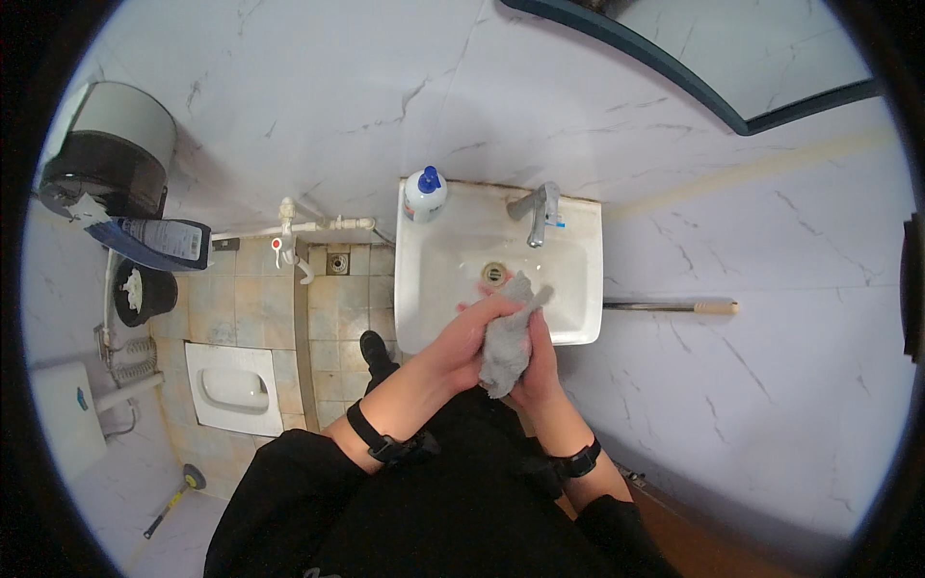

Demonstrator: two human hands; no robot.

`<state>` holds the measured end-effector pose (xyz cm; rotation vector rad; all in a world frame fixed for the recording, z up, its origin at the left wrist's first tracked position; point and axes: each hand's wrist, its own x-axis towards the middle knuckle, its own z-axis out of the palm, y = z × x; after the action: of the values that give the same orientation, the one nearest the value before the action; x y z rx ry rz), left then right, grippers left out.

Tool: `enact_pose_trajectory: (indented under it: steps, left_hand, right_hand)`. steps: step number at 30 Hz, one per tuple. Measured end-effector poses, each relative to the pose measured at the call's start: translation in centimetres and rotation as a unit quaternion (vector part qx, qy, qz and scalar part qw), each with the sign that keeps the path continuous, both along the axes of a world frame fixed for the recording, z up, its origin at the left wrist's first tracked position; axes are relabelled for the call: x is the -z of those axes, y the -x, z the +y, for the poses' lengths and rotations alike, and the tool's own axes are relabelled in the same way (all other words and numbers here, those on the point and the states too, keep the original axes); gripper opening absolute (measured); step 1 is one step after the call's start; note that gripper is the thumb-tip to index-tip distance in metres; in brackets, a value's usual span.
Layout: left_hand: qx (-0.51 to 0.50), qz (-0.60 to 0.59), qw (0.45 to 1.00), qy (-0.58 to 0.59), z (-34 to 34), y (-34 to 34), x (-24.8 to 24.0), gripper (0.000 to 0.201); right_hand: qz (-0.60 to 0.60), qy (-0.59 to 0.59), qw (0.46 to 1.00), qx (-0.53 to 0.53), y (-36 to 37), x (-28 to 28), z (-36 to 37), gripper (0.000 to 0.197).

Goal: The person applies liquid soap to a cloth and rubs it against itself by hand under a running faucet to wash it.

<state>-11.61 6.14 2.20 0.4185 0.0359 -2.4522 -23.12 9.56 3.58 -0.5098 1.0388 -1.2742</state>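
A bunched grey cloth is gripped between my two hands over the front edge of the white sink. My left hand closes on its left side, the thumb lying across its upper part. From the right, my right hand is wrapped against the cloth, with some fingers hidden behind it. Reddish spots show in the basin by the drain, just beyond the cloth. The chrome faucet stands at the back of the sink, with no water visibly running.
A white pump bottle with a blue top stands on the sink's back left corner. Left are a paper dispenser, a black bin and a squat toilet. A rod with a pale handle is right of the sink.
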Motion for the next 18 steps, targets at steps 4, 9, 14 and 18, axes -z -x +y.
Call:
enact_pose_trajectory:
  steps: [4, 9, 14, 18]
  left_hand:
    - [-0.077, -0.118, 0.99, 0.003, 0.2, 1.4, -1.9, 0.033]
    - [-0.193, -0.575, 0.705, 0.368, 0.0, 3.6, 1.8, 0.046]
    - [-0.005, -0.434, 0.883, 0.177, -2.2, 2.5, 3.4, 0.043]
    - [0.081, -0.322, 0.933, 0.135, -1.5, 4.1, 5.5, 0.044]
  right_hand:
    - [-0.104, -0.139, 0.984, 0.04, 0.0, -0.3, -0.7, 0.051]
    - [0.171, -0.001, 0.98, 0.105, -0.7, 1.5, -3.6, 0.035]
    - [0.522, 0.196, 0.821, 0.122, 0.6, 4.2, -3.0, 0.028]
    - [0.637, 0.296, 0.711, 0.04, 3.7, 3.6, -2.9, 0.034]
